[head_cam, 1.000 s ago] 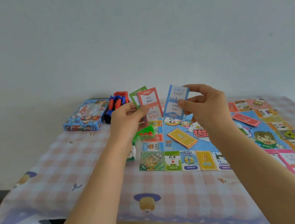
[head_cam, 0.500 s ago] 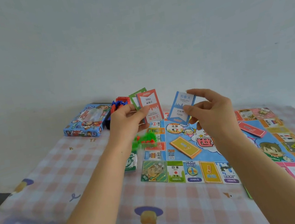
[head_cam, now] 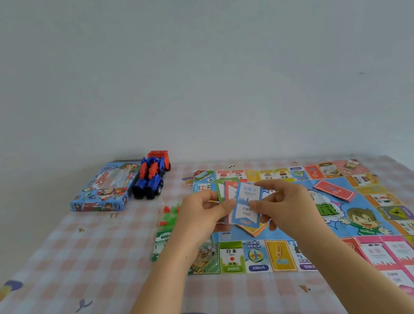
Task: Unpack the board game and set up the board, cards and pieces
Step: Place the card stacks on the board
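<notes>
Above the board (head_cam: 363,199), toward its left side, a card fan (head_cam: 228,193) is pinched by the left hand (head_cam: 199,218), a blue card (head_cam: 246,205) by the right hand (head_cam: 288,206). Card sorting seems underway; careful laying-down is needed next.

A red-and-blue toy truck (head_cam: 152,175) stands at the far left of the tabletop (head_cam: 254,313). A pink checked cloth (head_cam: 54,264) with cartoon prints covers the tabletop. A plain pale wall (head_cam: 182,51) rises behind.
</notes>
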A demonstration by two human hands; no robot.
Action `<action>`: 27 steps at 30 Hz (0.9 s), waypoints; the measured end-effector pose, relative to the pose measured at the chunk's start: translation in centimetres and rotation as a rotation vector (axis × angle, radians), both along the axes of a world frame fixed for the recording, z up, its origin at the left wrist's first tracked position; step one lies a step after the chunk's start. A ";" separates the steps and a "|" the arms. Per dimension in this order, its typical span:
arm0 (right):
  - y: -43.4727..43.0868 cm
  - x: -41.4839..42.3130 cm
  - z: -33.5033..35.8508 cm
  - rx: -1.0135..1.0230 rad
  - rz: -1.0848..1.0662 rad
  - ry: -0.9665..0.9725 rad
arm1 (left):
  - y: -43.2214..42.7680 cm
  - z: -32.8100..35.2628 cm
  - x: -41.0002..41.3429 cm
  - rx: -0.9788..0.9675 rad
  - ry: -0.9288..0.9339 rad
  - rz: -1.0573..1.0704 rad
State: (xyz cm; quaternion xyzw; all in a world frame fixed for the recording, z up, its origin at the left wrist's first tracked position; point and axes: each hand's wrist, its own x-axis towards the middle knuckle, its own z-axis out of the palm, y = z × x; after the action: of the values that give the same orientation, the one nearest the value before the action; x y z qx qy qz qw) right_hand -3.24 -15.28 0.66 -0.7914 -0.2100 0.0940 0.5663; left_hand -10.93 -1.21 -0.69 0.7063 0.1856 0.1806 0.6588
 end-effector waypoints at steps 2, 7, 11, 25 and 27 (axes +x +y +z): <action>-0.5 0.2 -0.2 -0.017 -0.003 0.015 | -0.5 0.0 0.3 0.012 0.017 -0.025; -2.0 0.6 -0.4 -0.020 -0.006 0.031 | -1.8 -0.3 0.7 0.057 0.053 -0.124; -2.9 0.8 -0.3 -0.014 -0.022 0.007 | -2.7 -0.4 1.1 0.201 0.086 -0.170; -5.0 0.7 -0.4 -0.009 -0.055 -0.057 | -4.9 -1.0 2.4 0.153 0.036 -0.178; -5.2 0.7 -0.4 -0.010 -0.057 -0.059 | -5.1 -1.1 2.5 0.168 0.038 -0.186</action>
State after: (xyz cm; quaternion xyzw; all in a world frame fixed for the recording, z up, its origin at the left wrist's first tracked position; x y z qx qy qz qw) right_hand -2.56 -20.48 0.24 -0.8024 -0.2037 0.0556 0.5582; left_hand -8.40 -6.35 -1.80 0.7764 0.1160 0.1205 0.6076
